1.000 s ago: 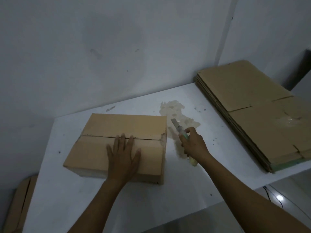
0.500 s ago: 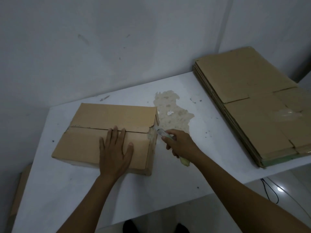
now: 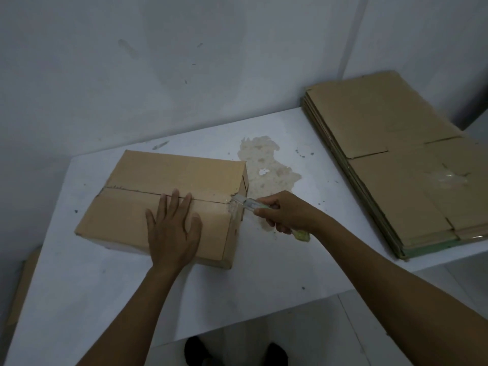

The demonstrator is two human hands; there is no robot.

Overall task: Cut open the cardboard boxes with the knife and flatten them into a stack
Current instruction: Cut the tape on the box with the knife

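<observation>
Our left hand [image 3: 173, 231] presses flat, fingers spread, on the box [image 3: 171, 173] while our right hand [image 3: 287, 213], at its three o'clock, grips the knife [image 3: 247, 204] against the seam's end.

Dim, flat indoor light with a cold blue-grey cast fell evenly across the white table [image 3: 264, 273], leaving only a soft, faint shadow along the near side of the cardboard box [image 3: 171, 175]. Small glints showed on tape at the box's right edge and on the flattened stack [image 3: 396, 154]. The wide lens bowed the table's edges. Detail was soft and grainy, and the knife [image 3: 247, 203] was pale and slightly smeared.
</observation>
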